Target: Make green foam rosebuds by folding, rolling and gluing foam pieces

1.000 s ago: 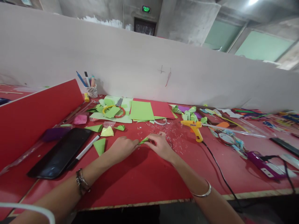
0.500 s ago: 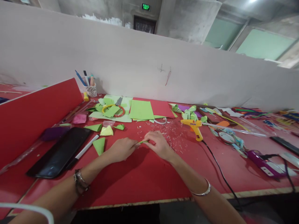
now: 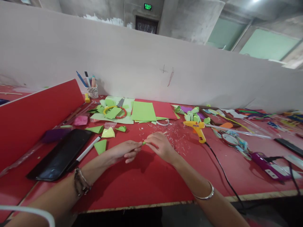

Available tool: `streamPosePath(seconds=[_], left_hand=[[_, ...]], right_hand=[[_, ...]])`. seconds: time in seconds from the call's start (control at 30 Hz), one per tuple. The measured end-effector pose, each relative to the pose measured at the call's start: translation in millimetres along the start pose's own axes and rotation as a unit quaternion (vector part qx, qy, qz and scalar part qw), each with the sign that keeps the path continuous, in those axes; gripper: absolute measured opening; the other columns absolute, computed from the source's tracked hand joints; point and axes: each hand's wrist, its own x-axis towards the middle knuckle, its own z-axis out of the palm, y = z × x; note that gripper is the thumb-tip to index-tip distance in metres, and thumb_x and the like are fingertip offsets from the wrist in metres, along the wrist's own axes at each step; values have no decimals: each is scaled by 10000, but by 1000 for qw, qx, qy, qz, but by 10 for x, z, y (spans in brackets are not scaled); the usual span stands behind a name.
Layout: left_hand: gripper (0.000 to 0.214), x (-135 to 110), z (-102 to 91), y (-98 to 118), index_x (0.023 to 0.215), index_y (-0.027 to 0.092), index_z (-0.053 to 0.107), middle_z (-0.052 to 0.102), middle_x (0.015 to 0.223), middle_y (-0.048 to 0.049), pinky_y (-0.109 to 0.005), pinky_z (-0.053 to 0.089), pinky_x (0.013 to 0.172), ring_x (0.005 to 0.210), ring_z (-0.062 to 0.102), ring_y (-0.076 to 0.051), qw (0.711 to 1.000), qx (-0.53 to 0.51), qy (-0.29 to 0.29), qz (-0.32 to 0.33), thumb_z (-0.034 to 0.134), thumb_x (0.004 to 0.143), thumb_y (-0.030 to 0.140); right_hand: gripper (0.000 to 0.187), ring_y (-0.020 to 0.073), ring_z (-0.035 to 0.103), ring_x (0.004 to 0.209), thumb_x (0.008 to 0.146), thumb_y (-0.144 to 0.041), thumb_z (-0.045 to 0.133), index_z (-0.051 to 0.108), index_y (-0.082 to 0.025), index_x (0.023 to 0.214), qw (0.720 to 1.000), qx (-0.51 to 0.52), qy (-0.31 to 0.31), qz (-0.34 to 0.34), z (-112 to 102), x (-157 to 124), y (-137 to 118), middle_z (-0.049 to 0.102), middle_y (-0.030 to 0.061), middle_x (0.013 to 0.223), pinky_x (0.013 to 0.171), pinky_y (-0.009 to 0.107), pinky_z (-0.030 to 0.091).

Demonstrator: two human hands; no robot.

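Observation:
A small piece of green paper point(image 3: 144, 143) is pinched between my two hands, just above the red table point(image 3: 142, 183); most of it is hidden by the fingers. My left hand point(image 3: 126, 149) grips its left end between thumb and forefinger, with the other fingers loosely curled below. On the other end, my right hand point(image 3: 161, 145) is closed with the fingertips together. Cut green paper pieces point(image 3: 100, 146) lie left of my left hand, beside a yellow packet point(image 3: 108, 132). Paper scraps point(image 3: 176, 135) are scattered just beyond my right hand.
A yellow glue gun point(image 3: 197, 129) lies to the right, its black cord running to the table's front edge. Scissors point(image 3: 120, 104) rest on green paper at the back. Left are a black phone point(image 3: 60, 156) and a white marker point(image 3: 88, 149). A purple power strip point(image 3: 268, 167) sits far right.
My left hand has rolled over, so its lower fingers now show apart from the thumb and forefinger. Less of the green paper shows between the hands. My right hand has barely shifted.

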Motion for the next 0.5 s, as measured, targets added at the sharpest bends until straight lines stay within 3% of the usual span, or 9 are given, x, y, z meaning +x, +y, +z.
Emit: streamPosePath(seconds=[0.17, 0.23, 0.3, 0.37, 0.43, 0.5], left_hand=[[347, -11, -6, 11, 587, 199, 291, 162, 307, 112, -200, 233, 365, 271, 204, -58, 1000, 23, -2, 8, 256, 853, 420], [355, -18, -19, 18, 613, 182, 364, 264, 328, 93, -203, 286, 408, 311, 308, -71, 998, 60, 5, 21, 275, 854, 428], [342, -26, -33, 24, 663, 159, 448, 408, 403, 53, -213, 331, 478, 404, 421, -91, 981, 178, 43, 57, 317, 854, 411], [310, -30, -42, 22, 714, 147, 507, 510, 508, 5, -230, 342, 530, 494, 486, -117, 914, 378, 112, 98, 349, 856, 373], [304, -27, -41, 11, 757, 142, 545, 559, 574, -37, -245, 336, 532, 541, 526, -153, 802, 563, 163, 112, 347, 864, 346], [321, -21, -32, 1, 796, 133, 566, 582, 593, -68, -254, 333, 521, 556, 551, -180, 736, 644, 183, 99, 328, 873, 332]], right_hand=[[164, 144, 527, 793, 871, -229, 414, 571, -183, 885, 999, -24, 3, -35, -24, -14, 17, 628, 46, 850, 727, 277, 363], [173, 148, 526, 784, 873, -237, 413, 576, -181, 870, 999, -34, -4, -32, -33, -19, 17, 627, 49, 841, 722, 278, 361], [170, 149, 526, 783, 871, -236, 417, 574, -173, 865, 999, -28, -21, -11, -41, -21, 14, 625, 50, 834, 719, 277, 360], [153, 146, 527, 776, 866, -230, 428, 567, -164, 866, 999, -6, -42, 18, -46, -19, 11, 620, 46, 824, 709, 270, 362], [140, 142, 528, 768, 862, -228, 436, 561, -164, 866, 997, 19, -55, 46, -47, -16, 14, 615, 39, 817, 699, 261, 363], [140, 139, 530, 760, 862, -234, 436, 559, -169, 853, 996, 38, -60, 60, -44, -14, 21, 614, 33, 806, 690, 255, 364]])
